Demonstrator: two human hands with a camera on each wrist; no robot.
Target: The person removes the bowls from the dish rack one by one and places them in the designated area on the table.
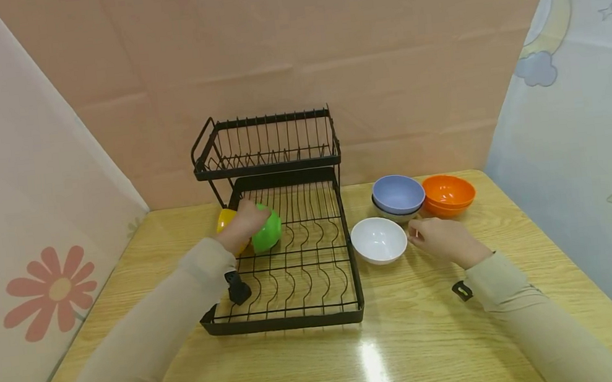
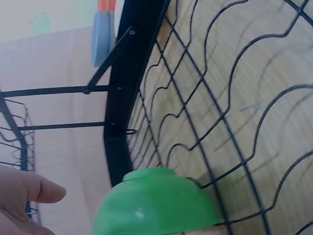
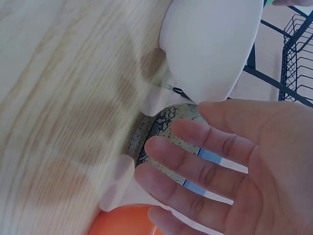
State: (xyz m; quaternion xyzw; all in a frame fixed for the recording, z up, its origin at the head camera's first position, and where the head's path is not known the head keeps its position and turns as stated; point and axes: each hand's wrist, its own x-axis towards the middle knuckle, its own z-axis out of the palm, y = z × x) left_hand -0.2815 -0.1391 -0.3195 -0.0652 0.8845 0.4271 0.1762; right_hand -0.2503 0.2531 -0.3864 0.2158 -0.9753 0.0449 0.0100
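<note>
A green bowl stands tipped on its side in the lower tier of the black dish rack, beside a yellow bowl. My left hand is right over these two, covering part of both. In the left wrist view its thumb stands out straight, apart from the green bowl. On the table right of the rack sits a white bowl, upright. My right hand is at its right side, fingers loosely extended and holding nothing, with the fingertips near its wall.
Behind the white bowl, a blue bowl is stacked in a dark-patterned speckled bowl. Orange bowls are nested to the right. The rack's upper tier overhangs its back part. Patterned walls flank the table.
</note>
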